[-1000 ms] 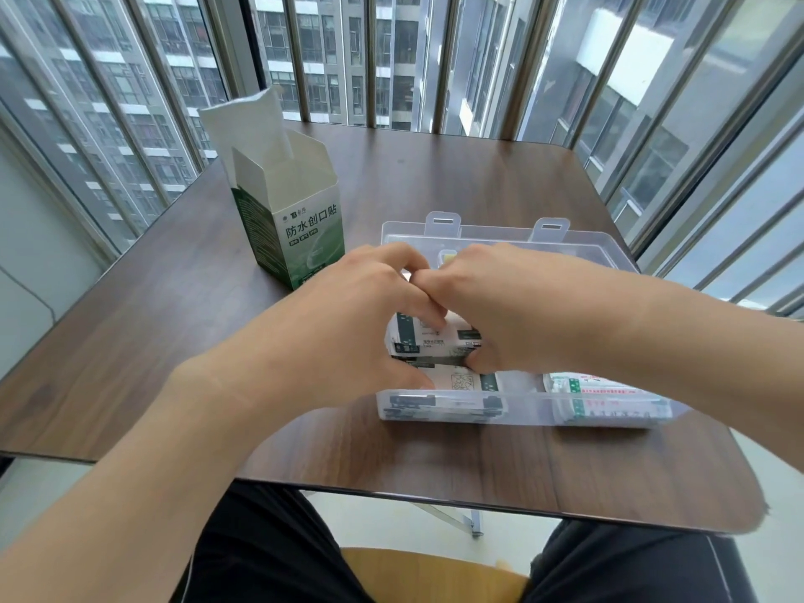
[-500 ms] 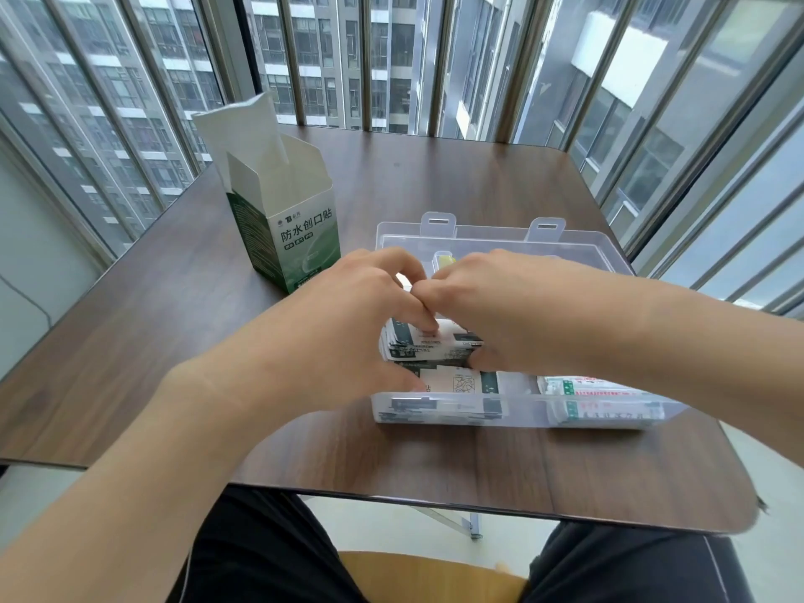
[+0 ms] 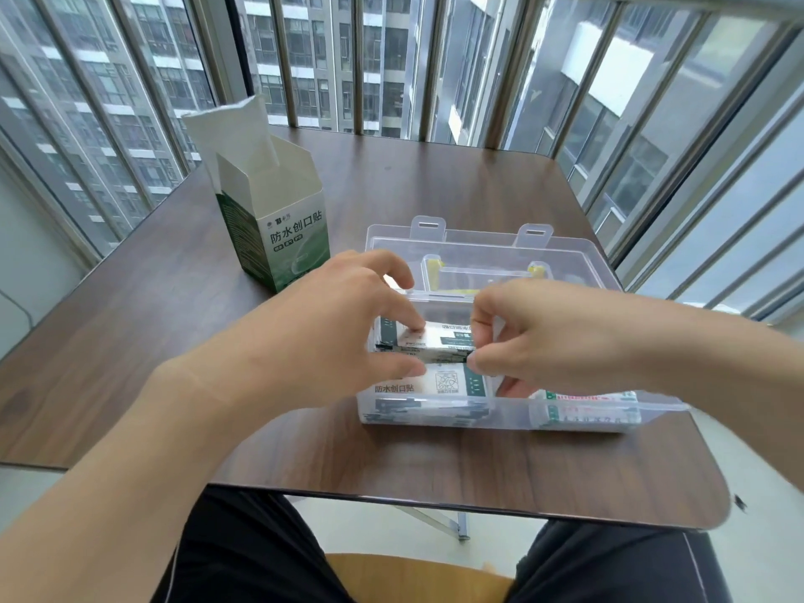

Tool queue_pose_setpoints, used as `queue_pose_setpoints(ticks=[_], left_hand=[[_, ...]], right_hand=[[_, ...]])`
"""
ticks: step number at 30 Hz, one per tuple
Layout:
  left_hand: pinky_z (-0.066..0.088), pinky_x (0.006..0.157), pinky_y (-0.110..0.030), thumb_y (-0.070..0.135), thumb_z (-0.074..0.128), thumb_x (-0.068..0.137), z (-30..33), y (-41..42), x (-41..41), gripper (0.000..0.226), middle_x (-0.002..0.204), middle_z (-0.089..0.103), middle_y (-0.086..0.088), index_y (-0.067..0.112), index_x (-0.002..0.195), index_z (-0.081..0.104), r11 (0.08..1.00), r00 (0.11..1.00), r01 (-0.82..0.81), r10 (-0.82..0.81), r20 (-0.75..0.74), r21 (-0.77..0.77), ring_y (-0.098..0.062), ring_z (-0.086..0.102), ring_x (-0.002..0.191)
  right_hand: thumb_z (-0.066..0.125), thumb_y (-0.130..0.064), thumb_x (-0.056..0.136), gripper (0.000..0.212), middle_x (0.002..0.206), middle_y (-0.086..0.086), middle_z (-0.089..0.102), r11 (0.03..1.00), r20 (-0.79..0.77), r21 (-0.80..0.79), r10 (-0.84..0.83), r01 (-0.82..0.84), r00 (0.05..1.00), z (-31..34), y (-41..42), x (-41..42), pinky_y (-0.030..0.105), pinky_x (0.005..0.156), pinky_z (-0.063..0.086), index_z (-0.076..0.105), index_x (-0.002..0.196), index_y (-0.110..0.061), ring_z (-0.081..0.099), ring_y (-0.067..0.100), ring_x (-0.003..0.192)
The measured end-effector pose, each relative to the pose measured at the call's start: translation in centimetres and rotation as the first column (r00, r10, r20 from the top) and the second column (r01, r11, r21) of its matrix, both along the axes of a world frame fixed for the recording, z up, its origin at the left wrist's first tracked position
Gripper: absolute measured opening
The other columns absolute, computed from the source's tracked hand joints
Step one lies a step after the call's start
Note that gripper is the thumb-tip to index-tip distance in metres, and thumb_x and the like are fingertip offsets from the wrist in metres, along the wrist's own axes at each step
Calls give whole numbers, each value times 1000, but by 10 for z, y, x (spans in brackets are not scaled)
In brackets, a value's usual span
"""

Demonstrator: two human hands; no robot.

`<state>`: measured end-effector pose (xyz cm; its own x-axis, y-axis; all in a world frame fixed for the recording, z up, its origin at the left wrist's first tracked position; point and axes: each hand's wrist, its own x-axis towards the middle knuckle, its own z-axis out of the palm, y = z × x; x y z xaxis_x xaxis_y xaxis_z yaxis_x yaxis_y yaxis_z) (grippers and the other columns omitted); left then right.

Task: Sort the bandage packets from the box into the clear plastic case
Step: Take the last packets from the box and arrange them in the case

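A clear plastic case [image 3: 513,417] lies open on the table, its lid [image 3: 565,254] flat behind it. My left hand [image 3: 330,332] and my right hand [image 3: 548,337] pinch the two ends of a stack of white-and-green bandage packets [image 3: 439,341] over the case's left part. Below the stack, more bandage packets [image 3: 435,385] lie in the front left compartment. Others fill the front right compartment [image 3: 587,411]. The green-and-white bandage box [image 3: 278,228] stands upright to the left with its top flap open.
The brown table [image 3: 435,180] is ringed by window bars on the left, far and right sides. Its near edge is close to my lap, and a wooden chair seat [image 3: 413,578] shows below it.
My hands have spread apart to the ends of the packet stack, where before they met over its middle. The stack sits a little lower in the case.
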<state>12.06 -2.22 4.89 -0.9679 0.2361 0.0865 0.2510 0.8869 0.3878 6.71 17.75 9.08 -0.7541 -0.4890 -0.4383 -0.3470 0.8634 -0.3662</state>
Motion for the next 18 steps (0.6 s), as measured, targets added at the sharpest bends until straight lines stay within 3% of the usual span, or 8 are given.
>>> queue_pose_setpoints(ticks=[4,8,10,13,15,18], left_hand=[[40,88,-24,44,75,83,0,4,-1,19,127,47,22,48,102,74,999,999,-40,40,-30,1,-2,45,103],[37,83,-23,45,74,84,-2,4,1,14,126,50,20,42,97,76,999,997,-52,52,-64,10,-3,46,97],[41,87,-26,48,72,84,-2,5,4,14,125,51,20,40,95,76,998,996,-43,46,-70,48,-3,49,102],[43,93,-28,38,74,86,-5,6,6,8,123,51,19,38,93,79,997,996,-57,61,-66,53,-3,48,106],[46,93,-32,32,78,84,-9,7,7,5,118,53,18,36,88,80,992,990,-87,96,-106,88,-5,52,103],[49,90,-39,38,78,83,-11,9,7,5,114,56,18,34,86,78,985,977,-123,142,-158,124,-8,57,101]], right_hand=[[57,-8,93,9,97,18,73,929,297,-217,-230,300,927,-1,0,2,39,85,61,58,84,-11,75,26,86],[57,-8,93,8,111,24,66,842,356,-276,-358,463,863,-1,5,-4,38,88,60,58,85,-8,73,33,98],[56,-11,94,6,115,21,67,826,489,-276,-319,491,812,-2,-1,-3,39,94,58,59,97,-8,72,31,98],[48,-9,92,34,123,26,66,770,747,-304,-174,562,642,-1,-9,-2,44,103,52,53,126,-6,67,38,113],[45,-10,90,44,124,32,63,729,815,-304,-135,613,564,1,-11,-1,49,105,49,47,134,-7,62,44,118],[48,-13,88,42,125,35,61,694,809,-297,-181,655,559,2,-11,0,52,104,49,47,130,-8,66,46,110]])
